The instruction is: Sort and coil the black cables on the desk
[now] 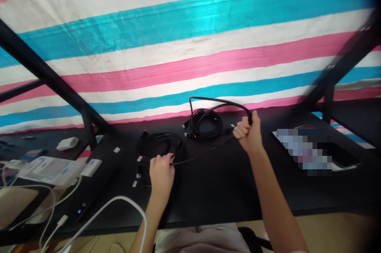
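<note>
My right hand [248, 134] is raised a little above the black table [226, 189], fisted around a black cable [217, 104] that loops up and back behind it. The same cable runs taut down to my left hand [160, 169], which pinches it low on the table beside a coiled black cable [160, 146]. A second coil of black cable [205, 123] lies farther back, between my hands, with small plugs sticking out at its left.
A striped pink, white and turquoise cloth [184, 46] hangs behind the table. Black frame bars [47, 74] slant at left and right. White chargers, boxes and white cables [53, 169] crowd the left end. A blurred flat item [306, 152] lies at right.
</note>
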A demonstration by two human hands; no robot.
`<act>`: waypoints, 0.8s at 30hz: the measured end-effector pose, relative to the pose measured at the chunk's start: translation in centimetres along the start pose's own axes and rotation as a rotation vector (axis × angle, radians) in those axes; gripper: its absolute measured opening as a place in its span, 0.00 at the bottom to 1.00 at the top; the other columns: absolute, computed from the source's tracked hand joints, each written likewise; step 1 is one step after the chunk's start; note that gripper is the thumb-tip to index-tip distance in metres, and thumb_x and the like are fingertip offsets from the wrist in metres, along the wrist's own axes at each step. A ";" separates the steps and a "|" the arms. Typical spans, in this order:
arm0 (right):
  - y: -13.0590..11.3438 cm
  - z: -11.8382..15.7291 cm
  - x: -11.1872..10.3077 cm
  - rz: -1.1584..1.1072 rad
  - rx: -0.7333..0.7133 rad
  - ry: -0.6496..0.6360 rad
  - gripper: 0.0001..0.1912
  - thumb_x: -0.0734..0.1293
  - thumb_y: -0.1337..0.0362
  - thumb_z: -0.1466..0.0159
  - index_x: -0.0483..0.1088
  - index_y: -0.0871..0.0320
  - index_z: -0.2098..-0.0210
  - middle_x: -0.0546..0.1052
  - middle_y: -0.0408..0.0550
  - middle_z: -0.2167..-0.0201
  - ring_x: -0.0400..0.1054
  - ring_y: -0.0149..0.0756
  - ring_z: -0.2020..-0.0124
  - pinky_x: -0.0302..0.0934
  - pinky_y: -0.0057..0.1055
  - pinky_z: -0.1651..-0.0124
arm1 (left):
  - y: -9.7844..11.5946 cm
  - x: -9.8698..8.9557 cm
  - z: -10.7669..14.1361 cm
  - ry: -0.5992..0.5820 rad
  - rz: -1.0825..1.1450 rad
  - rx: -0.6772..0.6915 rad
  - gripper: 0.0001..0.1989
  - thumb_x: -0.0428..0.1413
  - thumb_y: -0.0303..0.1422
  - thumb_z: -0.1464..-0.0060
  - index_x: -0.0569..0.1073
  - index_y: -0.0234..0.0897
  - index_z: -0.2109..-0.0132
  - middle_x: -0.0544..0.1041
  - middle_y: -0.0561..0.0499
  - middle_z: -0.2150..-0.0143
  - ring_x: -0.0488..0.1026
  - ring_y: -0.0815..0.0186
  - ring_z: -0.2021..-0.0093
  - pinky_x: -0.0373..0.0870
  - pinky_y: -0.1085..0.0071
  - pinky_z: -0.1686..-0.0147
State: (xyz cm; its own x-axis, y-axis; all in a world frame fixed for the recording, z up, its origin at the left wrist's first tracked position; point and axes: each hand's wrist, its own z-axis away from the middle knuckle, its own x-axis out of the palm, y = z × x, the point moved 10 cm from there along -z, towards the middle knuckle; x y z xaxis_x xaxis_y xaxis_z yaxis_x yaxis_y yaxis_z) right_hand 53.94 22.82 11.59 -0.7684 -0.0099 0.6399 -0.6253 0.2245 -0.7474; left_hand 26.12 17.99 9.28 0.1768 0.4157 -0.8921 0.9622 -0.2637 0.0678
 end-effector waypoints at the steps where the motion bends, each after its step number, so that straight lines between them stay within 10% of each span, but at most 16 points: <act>1: 0.0 0.0 -0.3 0.020 -0.012 0.042 0.35 0.66 0.43 0.44 0.40 0.57 0.86 0.38 0.33 0.89 0.31 0.20 0.89 0.32 0.21 0.90 | -0.6 0.0 -0.1 0.000 -0.002 -0.007 0.11 0.48 0.23 0.47 0.75 0.36 0.64 0.78 0.48 0.73 0.71 0.57 0.70 0.59 0.62 0.66; 10: -1.0 0.4 -0.6 0.213 -0.230 0.136 0.24 0.68 0.42 0.47 0.66 0.59 0.80 0.43 0.30 0.90 0.34 0.18 0.91 0.33 0.19 0.90 | 1.0 2.4 0.5 -0.040 0.095 -0.007 0.25 0.47 0.16 0.55 0.67 0.33 0.48 0.75 0.45 0.66 0.70 0.58 0.64 0.63 0.63 0.61; 16: -0.9 1.0 0.9 0.316 -0.311 0.076 0.24 0.69 0.46 0.45 0.69 0.60 0.84 0.47 0.32 0.93 0.37 0.19 0.92 0.34 0.21 0.89 | 2.1 3.5 0.8 -0.215 0.596 0.030 0.45 0.51 0.19 0.59 0.42 0.38 0.35 0.66 0.39 0.45 0.64 0.55 0.44 0.60 0.53 0.47; 24: -2.1 2.2 4.7 0.598 -0.439 -0.091 0.25 0.68 0.52 0.43 0.65 0.58 0.91 0.56 0.40 0.95 0.48 0.24 0.92 0.40 0.25 0.88 | 5.9 -0.2 -1.0 0.066 0.706 -0.074 0.73 0.69 0.46 0.72 0.22 0.35 0.35 0.36 0.28 0.32 0.43 0.42 0.33 0.53 0.46 0.40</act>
State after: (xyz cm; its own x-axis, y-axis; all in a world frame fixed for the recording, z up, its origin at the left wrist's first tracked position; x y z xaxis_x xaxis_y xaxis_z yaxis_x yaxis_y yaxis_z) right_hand 51.36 20.15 15.81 -0.9804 0.1598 0.1148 0.0003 0.5847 -0.8112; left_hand 31.96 17.27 10.28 0.7731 0.2194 -0.5951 0.6241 -0.4304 0.6521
